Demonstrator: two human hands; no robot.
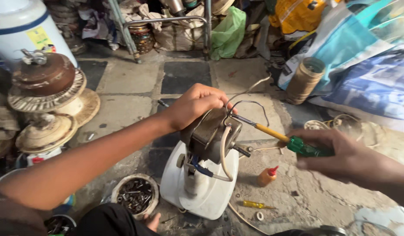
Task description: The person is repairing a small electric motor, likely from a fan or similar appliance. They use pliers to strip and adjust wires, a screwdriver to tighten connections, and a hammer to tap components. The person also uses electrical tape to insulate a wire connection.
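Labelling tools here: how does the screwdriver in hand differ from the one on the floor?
The held screwdriver has a green handle and yellow shaft sleeve; the floor screwdriver is yellow throughout. The held one looks larger, gripped by the right hand, tip at the fan motor which the left hand steadies; the floor one lies flat, untouched. Both are slim hand screwdrivers.

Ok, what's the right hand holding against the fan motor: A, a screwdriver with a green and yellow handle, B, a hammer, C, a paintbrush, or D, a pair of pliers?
A: the right hand grips a green and yellow screwdriver, its metal tip at the fan motor, which the left hand steadies.
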